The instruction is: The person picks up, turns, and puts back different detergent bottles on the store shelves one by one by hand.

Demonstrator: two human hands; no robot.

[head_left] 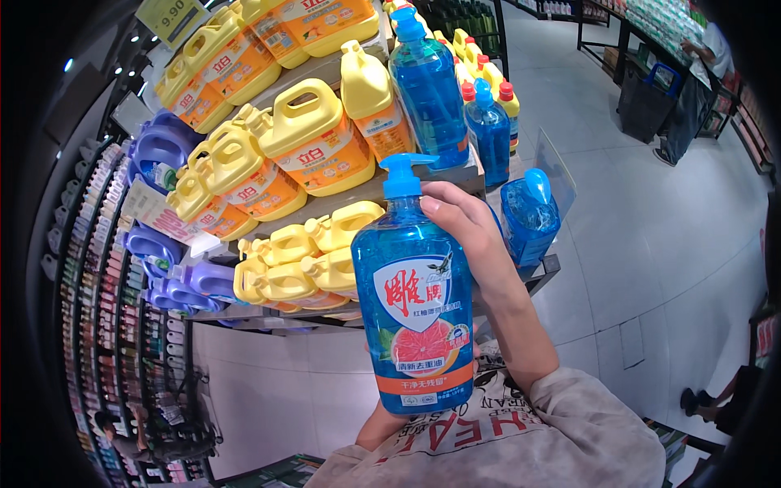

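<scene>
A large clear pump bottle (415, 360) of blue dish liquid is held upright in front of my chest. Its front label bears writing, a grapefruit slice and an orange band. My right hand (467, 226) grips its upper right shoulder, fingers beside the neck under the blue pump head (403, 174). Behind the lower part of the bottle, my left hand (381, 419) supports it; only the wrist and slight edges of fingers show. Just right of my right hand, another blue pump bottle (529, 219) stands on the display's end.
Yellow detergent jugs (317, 143) fill the tiered display, with more blue bottles (430, 97) at its right end. Purple jugs (161, 146) stand at the left. A clear panel (555, 177) juts into the aisle. People are at upper right, lower right and lower left, some beside shelves.
</scene>
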